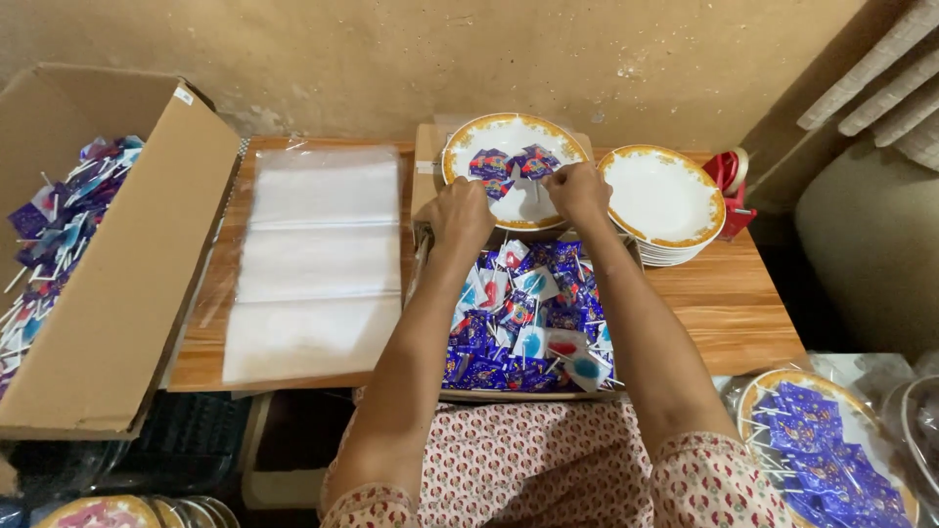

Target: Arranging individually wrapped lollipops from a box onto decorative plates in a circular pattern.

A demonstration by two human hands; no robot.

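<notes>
Cardboard carton, one, large and brown, flaps open at left, holding many blue-wrapped lollipops. Clear plastic bags, one flat pile on the wooden table. Shallow tray, one, heaped with wrapped lollipops. White gold-rimmed plates: one bearing a few blue lollipops; one stack beside it; one filled and bagged plate at lower right. Left hand and right hand, apart, each pinching lollipops on the near plate.

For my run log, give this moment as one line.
left hand: on lollipops | right hand: on lollipops | plate: holds them
</notes>
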